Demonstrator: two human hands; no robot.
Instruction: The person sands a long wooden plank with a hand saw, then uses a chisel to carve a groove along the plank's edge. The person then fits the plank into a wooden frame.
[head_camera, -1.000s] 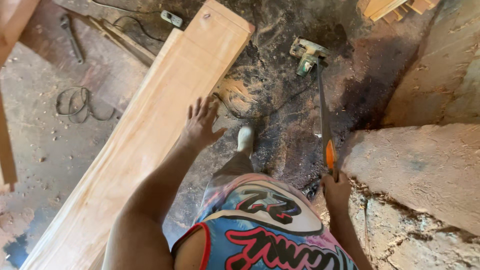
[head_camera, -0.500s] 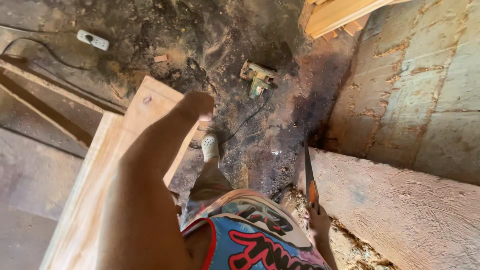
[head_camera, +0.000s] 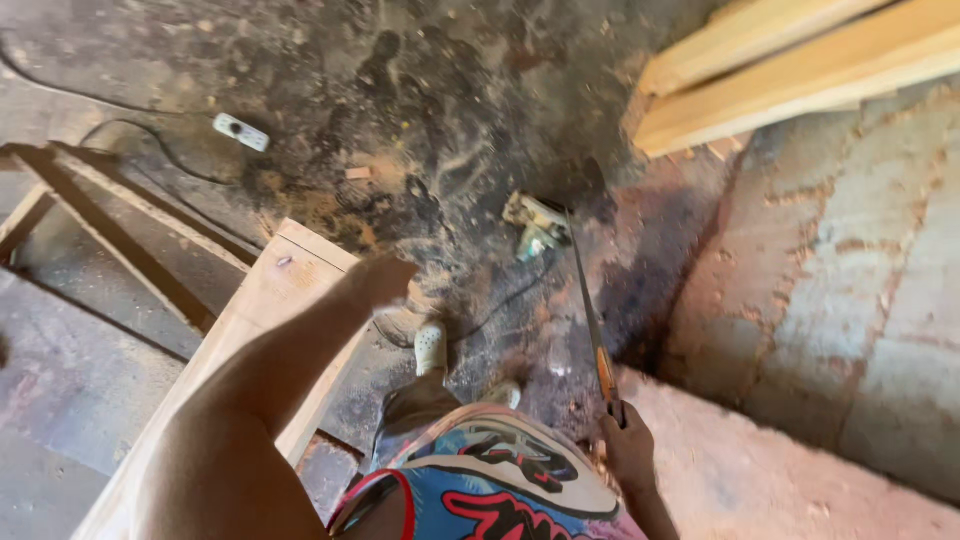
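Observation:
My right hand (head_camera: 628, 448) grips a hand saw (head_camera: 590, 315) by its orange handle, the long blade pointing away from me over the floor. My left hand (head_camera: 382, 279) is stretched forward over the far end of a long pale wooden plank (head_camera: 262, 300); its fingers look curled, and motion blur hides whether it touches the wood. The plank runs from the lower left up toward the middle. My feet in light shoes (head_camera: 430, 347) stand on the dusty floor between plank and saw.
A green electric power tool (head_camera: 536, 225) with its cord lies on the sawdust-covered floor ahead. A white socket strip (head_camera: 241, 132) with cable lies at the upper left. Stacked timber (head_camera: 790, 60) sits at the upper right. Rough stone blocks (head_camera: 840, 330) rise on the right. A wooden frame (head_camera: 120, 215) stands left.
The view has swung forward and left as I step along. My left hand went from lying open on the plank to reaching toward its far end. The saw stays in my right hand.

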